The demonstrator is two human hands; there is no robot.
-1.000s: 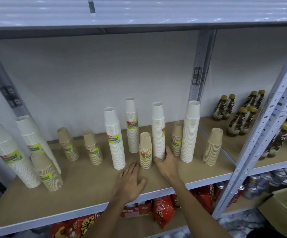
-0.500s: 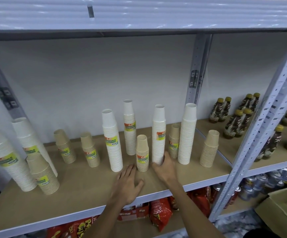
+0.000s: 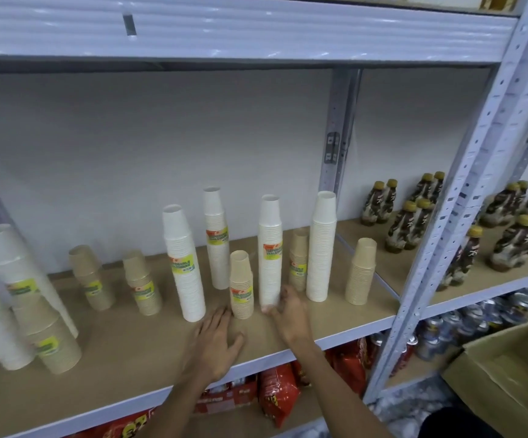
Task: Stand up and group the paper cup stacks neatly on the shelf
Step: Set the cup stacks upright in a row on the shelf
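Observation:
Several paper cup stacks stand upright on the wooden shelf. My right hand grips the base of a tall white stack in the middle. A short brown stack stands just left of it. My left hand lies flat on the shelf board with fingers spread, in front of that brown stack and another tall white stack. More white stacks and brown stacks stand to the right; others stand to the left.
Brown bottles with gold caps fill the neighbouring shelf bay to the right, behind a grey perforated upright. Red snack bags and cans sit on the level below. An open cardboard box is at lower right.
The view has drifted up and to the right. My right hand stays on the base of the tall white stack, which has turned so its label faces me. My left hand stays flat.

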